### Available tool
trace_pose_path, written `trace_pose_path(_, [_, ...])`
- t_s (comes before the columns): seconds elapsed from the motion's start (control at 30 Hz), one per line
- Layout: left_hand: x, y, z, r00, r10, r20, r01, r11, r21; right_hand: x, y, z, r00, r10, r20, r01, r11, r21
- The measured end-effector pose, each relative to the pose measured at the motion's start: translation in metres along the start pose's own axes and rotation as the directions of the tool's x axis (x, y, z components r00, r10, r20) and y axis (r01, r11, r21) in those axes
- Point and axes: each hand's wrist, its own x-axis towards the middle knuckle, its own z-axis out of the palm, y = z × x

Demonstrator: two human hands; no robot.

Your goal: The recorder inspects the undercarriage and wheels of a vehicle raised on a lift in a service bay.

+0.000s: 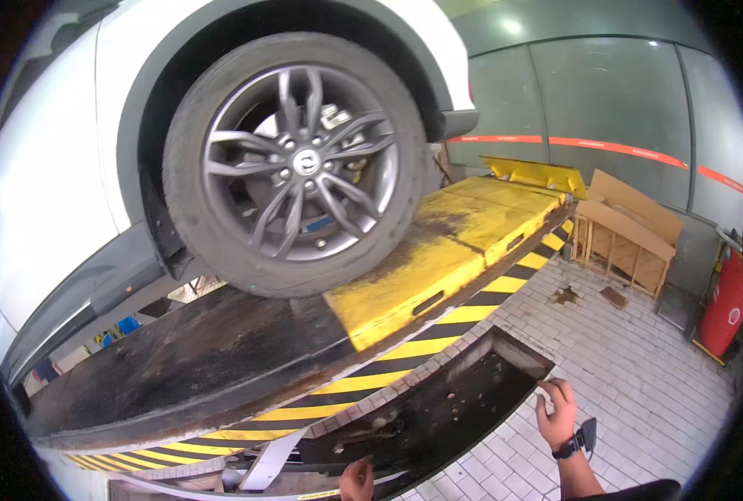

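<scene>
Reaching in from the lower edge, the right hand [557, 411] hangs with loosely curled, empty fingers just over the corner of a floor pit [438, 409], a dark rectangular recess sunk in the pale brick floor [639, 376]; a dark watch [568, 448] sits on its wrist. The left hand [356, 482] shows only partly at the bottom edge, near the pit's near rim; whether it grips anything cannot be told. Beyond the pit runs a car lift ramp [438, 250], yellow plate above a black-and-yellow striped edge, its left part dark and grimy. A white car [45, 200] stands on it, the grey alloy wheel [300, 163] resting at the ramp's middle. Farther right, a wooden crate [626, 238] and a red extinguisher [725, 305] stand by the grey wall [613, 92].
</scene>
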Motion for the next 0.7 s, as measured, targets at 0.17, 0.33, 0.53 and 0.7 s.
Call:
trace_pose_path(0.17, [-0.004,0.057,0.119,0.984,0.139,0.115,-0.131,0.989,-0.075,-0.041,0.108,-0.115,0.975,0.214,-0.066,-0.219,0.972,-0.088])
trace_pose_path(0.33, [-0.026,0.155,0.256,0.863,0.339,0.374,-0.289,0.939,-0.185,-0.066,0.159,-0.254,0.954,0.275,-0.119,-0.299,0.899,-0.320])
trace_pose_path(0.53, [-0.031,0.241,0.385,0.760,0.443,0.476,-0.409,0.895,-0.181,-0.081,0.202,-0.328,0.904,0.377,-0.199,-0.422,0.861,-0.285])
trace_pose_path(0.7, [0.014,0.269,0.488,0.642,0.512,0.570,-0.489,0.847,-0.210,-0.100,0.241,-0.355,0.840,0.484,-0.245,-0.541,0.781,-0.313])
